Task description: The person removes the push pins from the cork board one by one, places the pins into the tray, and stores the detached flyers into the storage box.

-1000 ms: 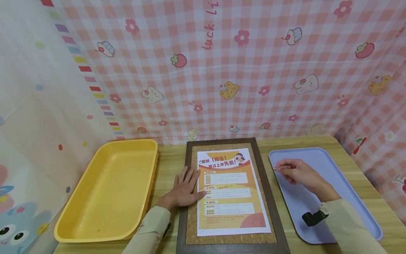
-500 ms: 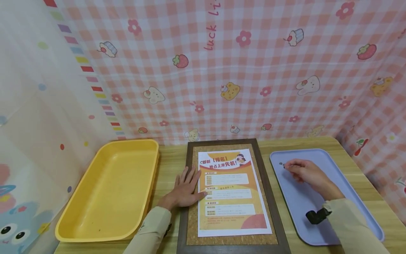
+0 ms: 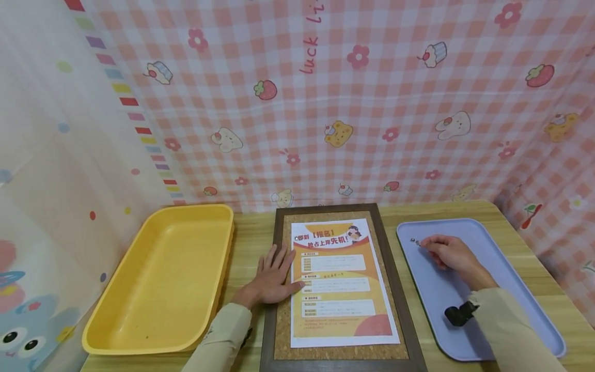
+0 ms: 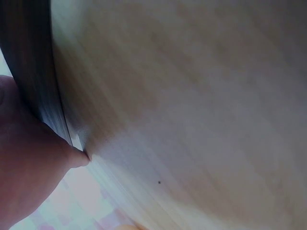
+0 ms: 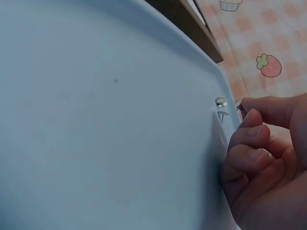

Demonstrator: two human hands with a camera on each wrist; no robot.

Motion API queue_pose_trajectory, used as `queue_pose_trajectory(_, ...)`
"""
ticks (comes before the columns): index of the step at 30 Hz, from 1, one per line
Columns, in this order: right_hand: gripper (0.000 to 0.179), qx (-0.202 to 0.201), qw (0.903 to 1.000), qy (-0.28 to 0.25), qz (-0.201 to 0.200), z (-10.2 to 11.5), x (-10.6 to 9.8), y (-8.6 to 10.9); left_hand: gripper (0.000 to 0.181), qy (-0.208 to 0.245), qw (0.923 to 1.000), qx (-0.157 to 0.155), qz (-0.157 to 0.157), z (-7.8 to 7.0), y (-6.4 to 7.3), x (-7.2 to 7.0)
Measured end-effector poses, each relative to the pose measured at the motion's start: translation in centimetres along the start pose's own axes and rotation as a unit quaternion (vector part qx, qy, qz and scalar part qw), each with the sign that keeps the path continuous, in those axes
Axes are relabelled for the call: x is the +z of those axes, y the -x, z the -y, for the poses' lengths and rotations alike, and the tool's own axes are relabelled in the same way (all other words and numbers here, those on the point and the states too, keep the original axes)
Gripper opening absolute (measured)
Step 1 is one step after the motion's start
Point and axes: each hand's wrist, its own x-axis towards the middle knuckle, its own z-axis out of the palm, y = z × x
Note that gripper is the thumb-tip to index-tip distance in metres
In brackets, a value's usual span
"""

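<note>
My left hand [image 3: 271,281] lies spread over the left edge of the dark-framed cork board [image 3: 400,346], fingertips and thumb at the edge of an orange printed poster [image 3: 339,320]. A small shiny thumbtack [image 3: 296,238] shows at the poster's upper left corner. Over the far left part of the lilac tray [image 3: 446,341], my right hand [image 3: 453,258] pinches a thumbtack [image 5: 238,103] between thumb and forefinger, its other fingers curled. Just beside those fingertips, another thumbtack [image 5: 220,101] sits in the tray, with one more thumbtack [image 5: 223,114] showing its pin.
A deep yellow tray [image 3: 160,274] stands left of the board on the wood-grain table [image 3: 248,227]. Behind the table hangs a pink checked cloth [image 3: 297,155], and a pale printed curtain [image 3: 60,206] hangs at the left. The lilac tray has a raised rim.
My right hand has moved slightly right, from the lilac tray's left rim to further over the tray, uncovering a thumbtack there. My left hand has stayed on the board.
</note>
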Motion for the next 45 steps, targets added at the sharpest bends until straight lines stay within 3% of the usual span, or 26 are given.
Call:
queue_pose_trajectory(13,0.031,0.039,0.9988,-0.002,-0.031,-0.3,0.5,-0.3,0.086,0.003,1.0,0.009,-0.001,0.2,-0.1,0.2)
queue_pose_trajectory(35,0.033,0.029,0.9969,0.02,-0.071,-1.4,1.1,-0.7,0.087,-0.008,1.0,-0.003,-0.001,0.4,-0.4,0.4)
queue_pose_trajectory(45,0.032,0.026,0.9967,0.016,-0.075,-1.5,1.2,-0.6,0.087,0.009,0.9999,0.01,-0.002,0.3,-0.1,0.2)
